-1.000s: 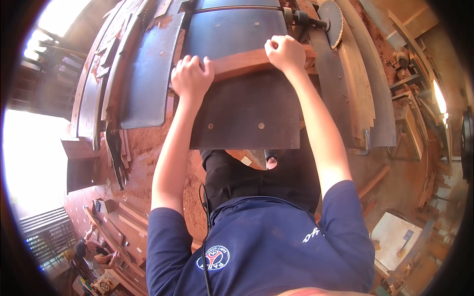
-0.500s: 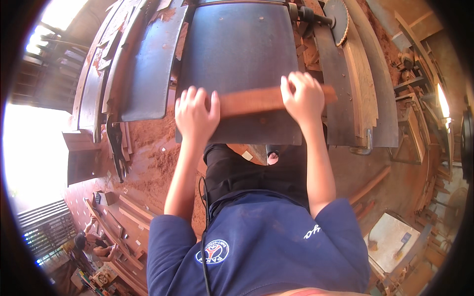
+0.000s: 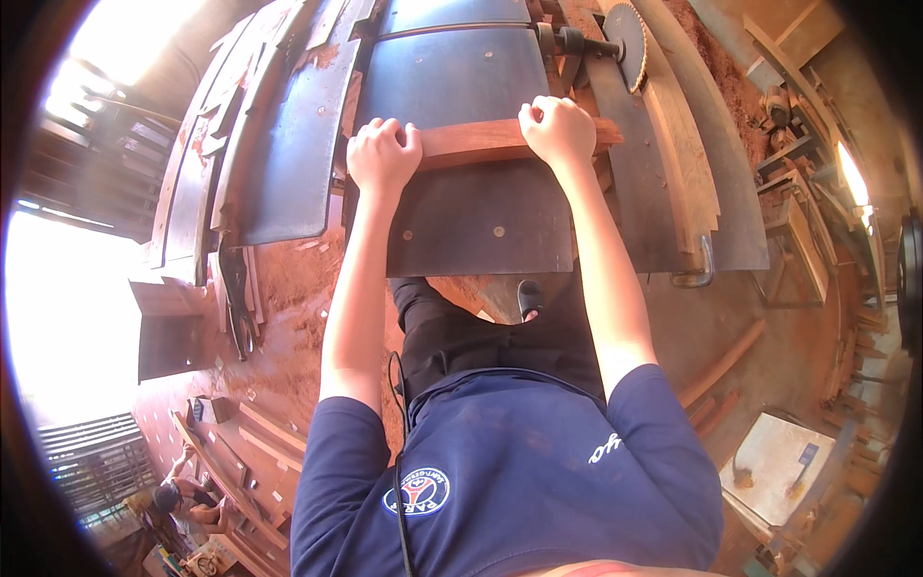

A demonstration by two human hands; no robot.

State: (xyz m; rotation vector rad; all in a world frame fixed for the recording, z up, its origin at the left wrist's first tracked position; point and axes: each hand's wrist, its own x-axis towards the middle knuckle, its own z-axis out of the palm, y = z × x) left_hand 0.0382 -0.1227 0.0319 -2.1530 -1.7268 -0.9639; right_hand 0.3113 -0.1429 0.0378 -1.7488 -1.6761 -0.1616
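Observation:
A reddish-brown wooden board (image 3: 471, 141) lies crosswise over the dark metal machine table (image 3: 481, 216) in front of me. Near its left end, my left hand (image 3: 385, 154) grips it with curled fingers. My right hand (image 3: 558, 130) is wrapped round it towards the other end, and a short stretch of board sticks out past that hand. Both arms reach forward over the table's near edge. The board's far face and my fingertips are hidden.
A toothed circular saw blade (image 3: 627, 46) stands on a shaft right of the table. Another metal table (image 3: 288, 163) lies left, with wood scraps. Sawdust (image 3: 298, 303) covers the floor. A person (image 3: 192, 500) is among long boards at lower left. A white-topped stand (image 3: 779, 466) is at lower right.
Both hands have moved forward, away from my body, carrying the board farther up the metal table. More of the table's near part shows now.

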